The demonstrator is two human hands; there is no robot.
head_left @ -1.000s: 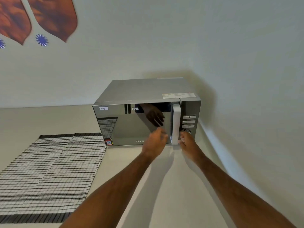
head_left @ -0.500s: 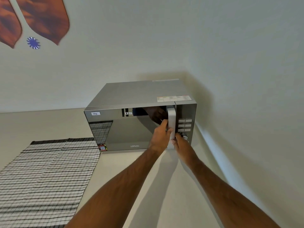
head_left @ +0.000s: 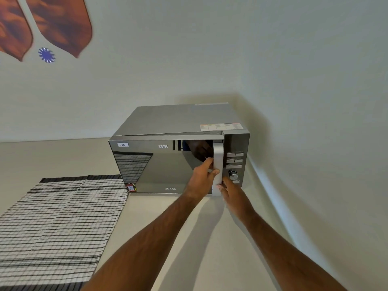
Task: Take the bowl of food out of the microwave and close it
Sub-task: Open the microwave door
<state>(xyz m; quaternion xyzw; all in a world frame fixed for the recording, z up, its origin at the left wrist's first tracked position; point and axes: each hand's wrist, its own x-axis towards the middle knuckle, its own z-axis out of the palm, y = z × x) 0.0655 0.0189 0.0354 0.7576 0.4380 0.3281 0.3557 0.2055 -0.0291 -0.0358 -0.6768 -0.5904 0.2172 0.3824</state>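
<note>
Centrally, silver microwave (head_left: 178, 148) stood on the counter (head_left: 199, 238), mirrored door barely ajar, left hand (head_left: 201, 179) curled around the vertical handle (head_left: 218, 164), right hand (head_left: 232, 191) gripped its lower end, bowl hidden, striped cloth (head_left: 58, 223) lay lower left.

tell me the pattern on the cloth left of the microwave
Black and white woven stripes, head view.
</note>
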